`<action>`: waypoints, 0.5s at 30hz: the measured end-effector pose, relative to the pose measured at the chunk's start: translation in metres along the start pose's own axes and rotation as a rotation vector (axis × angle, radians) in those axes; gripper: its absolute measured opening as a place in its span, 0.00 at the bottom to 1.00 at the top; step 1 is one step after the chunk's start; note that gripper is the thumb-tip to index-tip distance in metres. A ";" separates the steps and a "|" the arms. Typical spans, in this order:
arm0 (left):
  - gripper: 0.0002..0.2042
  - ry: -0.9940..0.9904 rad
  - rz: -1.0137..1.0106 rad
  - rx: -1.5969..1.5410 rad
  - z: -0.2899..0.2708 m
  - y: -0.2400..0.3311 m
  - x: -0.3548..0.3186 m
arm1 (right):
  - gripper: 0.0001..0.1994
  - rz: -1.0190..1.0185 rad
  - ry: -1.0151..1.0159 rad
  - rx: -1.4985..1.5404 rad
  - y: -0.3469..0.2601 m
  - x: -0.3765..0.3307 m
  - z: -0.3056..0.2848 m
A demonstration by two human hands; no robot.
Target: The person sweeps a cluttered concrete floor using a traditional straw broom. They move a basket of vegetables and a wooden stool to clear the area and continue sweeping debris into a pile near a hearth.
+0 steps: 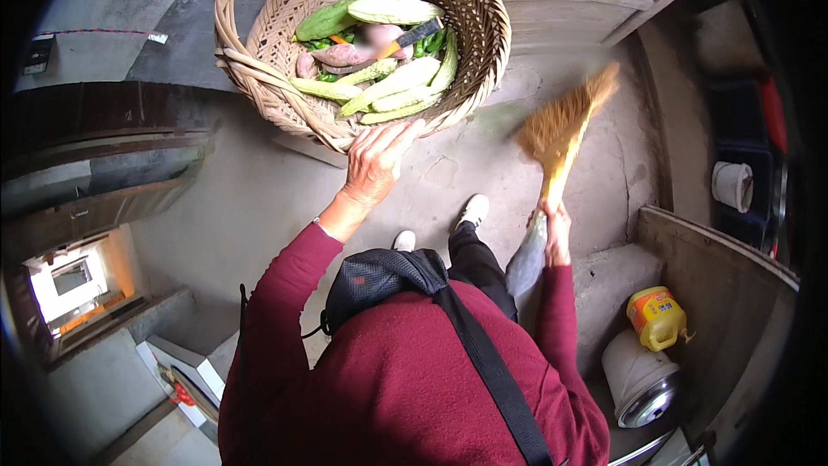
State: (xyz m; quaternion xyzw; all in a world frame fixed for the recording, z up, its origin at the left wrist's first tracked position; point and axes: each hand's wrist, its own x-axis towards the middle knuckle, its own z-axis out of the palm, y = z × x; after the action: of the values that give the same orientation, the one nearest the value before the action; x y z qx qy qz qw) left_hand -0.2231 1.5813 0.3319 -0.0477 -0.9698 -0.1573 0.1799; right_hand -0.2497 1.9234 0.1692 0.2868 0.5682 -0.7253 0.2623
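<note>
The person stands on a worn concrete floor (259, 198), carrying something in each hand. The left hand (375, 160) is raised under the near rim of a big round woven basket (259, 60), fingers spread against the wickerwork and bearing it from below, so the grip is propping the basket rather than clenched around anything. The basket is pale tan cane with a thick looped handle at its left side, and it is held up in front of the person, well above the floor. Inside lie long pale-green gourds (392, 86), a darker green cucumber (345, 13), some purplish sweet potatoes (341, 54) and small green peppers (431, 41). The right hand (554, 224) is down at the side, its grip clenched around the handle of a straw broom (561, 125) whose bristles fan forward, blurred. At the lower right, a yellow plastic jug (657, 318) rests on a white pot (638, 375).
</note>
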 end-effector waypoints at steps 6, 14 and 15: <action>0.21 -0.015 -0.023 -0.005 0.006 -0.001 -0.005 | 0.15 0.280 -0.094 0.146 -0.024 0.110 -0.019; 0.18 0.029 -0.007 -0.014 0.006 -0.004 -0.004 | 0.13 0.398 0.125 0.486 0.045 0.059 -0.062; 0.18 0.034 -0.002 -0.020 0.006 -0.003 -0.003 | 0.13 0.361 0.127 0.500 0.054 0.052 -0.059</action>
State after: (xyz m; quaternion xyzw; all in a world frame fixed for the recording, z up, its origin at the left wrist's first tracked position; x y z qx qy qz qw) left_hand -0.2229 1.5800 0.3242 -0.0458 -0.9651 -0.1679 0.1957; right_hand -0.2413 1.9662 0.0847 0.4835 0.3274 -0.7649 0.2722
